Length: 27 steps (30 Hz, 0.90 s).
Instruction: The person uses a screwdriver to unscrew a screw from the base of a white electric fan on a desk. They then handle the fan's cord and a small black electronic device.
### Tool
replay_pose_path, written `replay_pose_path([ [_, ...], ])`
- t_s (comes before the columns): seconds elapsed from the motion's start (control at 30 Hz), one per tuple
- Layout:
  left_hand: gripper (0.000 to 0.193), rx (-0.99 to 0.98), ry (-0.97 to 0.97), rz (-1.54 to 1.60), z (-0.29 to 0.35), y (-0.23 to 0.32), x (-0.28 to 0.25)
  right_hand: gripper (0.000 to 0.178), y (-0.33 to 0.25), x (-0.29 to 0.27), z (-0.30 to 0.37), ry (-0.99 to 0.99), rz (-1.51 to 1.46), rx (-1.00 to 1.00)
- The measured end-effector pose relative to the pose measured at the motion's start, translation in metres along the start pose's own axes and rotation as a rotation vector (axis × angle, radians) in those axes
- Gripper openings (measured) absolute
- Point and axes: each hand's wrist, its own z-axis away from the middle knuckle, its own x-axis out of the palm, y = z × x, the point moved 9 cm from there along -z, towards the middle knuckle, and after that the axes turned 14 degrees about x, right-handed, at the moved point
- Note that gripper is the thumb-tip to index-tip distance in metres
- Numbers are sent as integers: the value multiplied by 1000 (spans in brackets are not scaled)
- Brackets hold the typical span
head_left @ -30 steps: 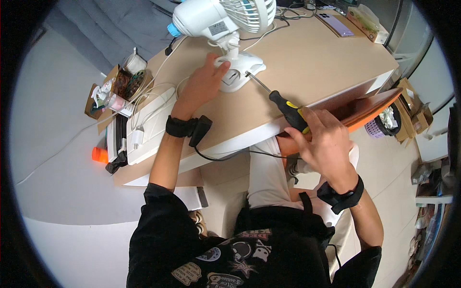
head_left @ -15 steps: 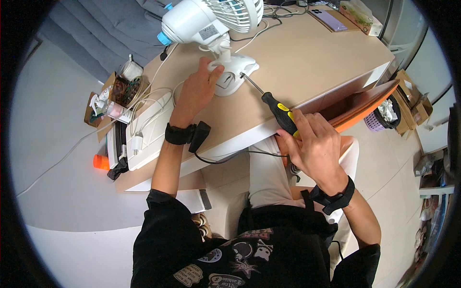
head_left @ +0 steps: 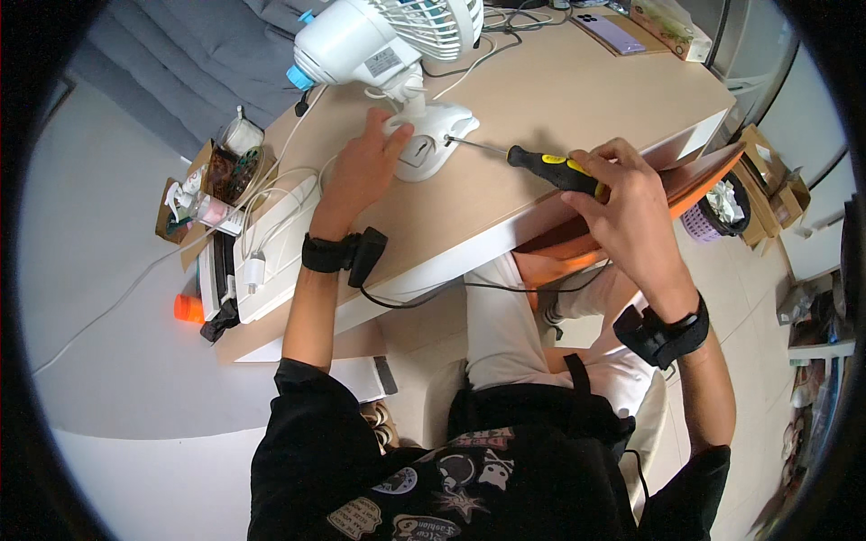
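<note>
A white desk fan (head_left: 388,41) with a blue rear knob stands on the beige table (head_left: 577,99). My left hand (head_left: 361,167) rests on the fan's white base (head_left: 433,140) and steadies it from the left. My right hand (head_left: 631,203) grips a screwdriver (head_left: 541,167) by its black and yellow handle. The metal shaft points left, and its tip touches the base's right side.
A white power strip (head_left: 271,248) with plugged cables lies at the table's left end, beside a small cardboard box of bits (head_left: 221,167) and an orange object (head_left: 188,308). A phone (head_left: 613,32) and a green packet (head_left: 667,18) lie at the far side. An orange board (head_left: 699,180) sticks out under the tabletop.
My right hand has brought the screwdriver forward and turned it leftward until its tip meets the fan base. The left hand stays on the base.
</note>
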Motion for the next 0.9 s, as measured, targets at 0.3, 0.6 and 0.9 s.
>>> replay_pose_path([
  [0.3, 46, -28, -41, 21, -3, -13, 2, 29, 32, 17, -34, -270, -68, 133],
  [0.6, 53, -44, -43, 55, -4, -17, 1, 44, 47, 42, -38, -489, -231, 432],
  [0.9, 49, -76, -12, 37, 1, -17, 5, 31, 31, 36, -43, -346, 79, -44],
])
